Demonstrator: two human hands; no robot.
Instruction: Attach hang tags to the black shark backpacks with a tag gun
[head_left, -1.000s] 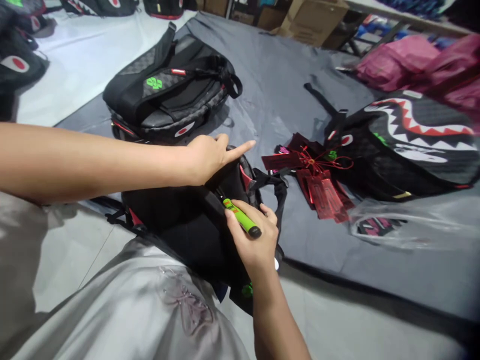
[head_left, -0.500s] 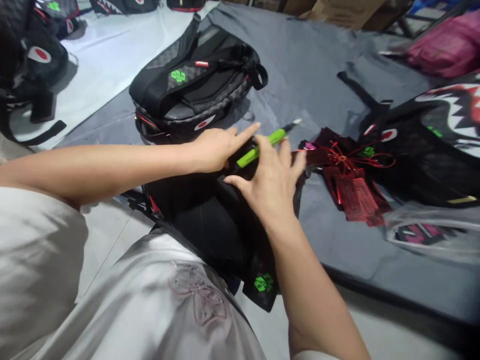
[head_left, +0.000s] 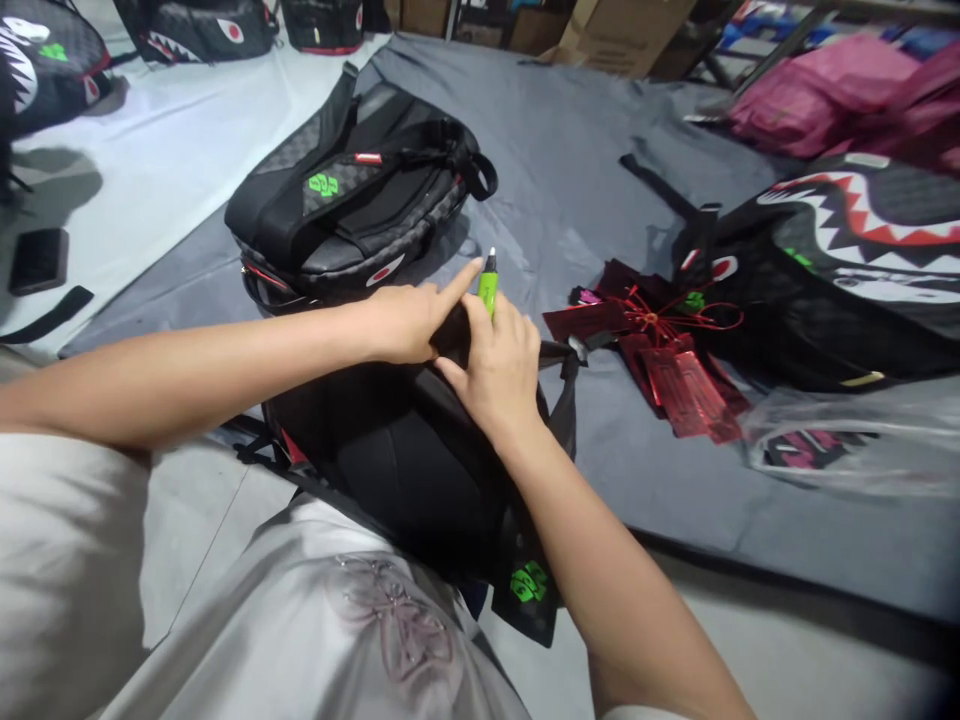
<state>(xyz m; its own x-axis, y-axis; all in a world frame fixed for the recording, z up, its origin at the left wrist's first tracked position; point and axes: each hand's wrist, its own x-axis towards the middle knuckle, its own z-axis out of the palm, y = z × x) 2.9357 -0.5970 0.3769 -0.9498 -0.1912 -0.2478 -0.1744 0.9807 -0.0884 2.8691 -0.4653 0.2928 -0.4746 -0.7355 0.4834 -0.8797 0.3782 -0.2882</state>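
A black backpack (head_left: 375, 460) rests against my lap at the table edge, a strap with a green logo hanging from it. My left hand (head_left: 411, 318) is on its upper part, index finger stretched out and the other fingers curled into the fabric. Beside it, my right hand (head_left: 499, 370) is closed around a bright green pen (head_left: 487, 288), whose pale tip points up and away. The thumb of that hand presses on the backpack. What the curled fingertips touch is partly hidden.
Just beyond lies another black backpack (head_left: 352, 190). To the right are red tags (head_left: 682, 385) with red cords, a shark-mouth backpack (head_left: 847, 290), a clear plastic bag (head_left: 922, 440) and pink plastic (head_left: 825, 95). A phone (head_left: 40, 260) lies at the left.
The pen has swung from slanting right to nearly upright as my right hand closed up and drew nearer my left. My view has shifted, so the table things sit further left.
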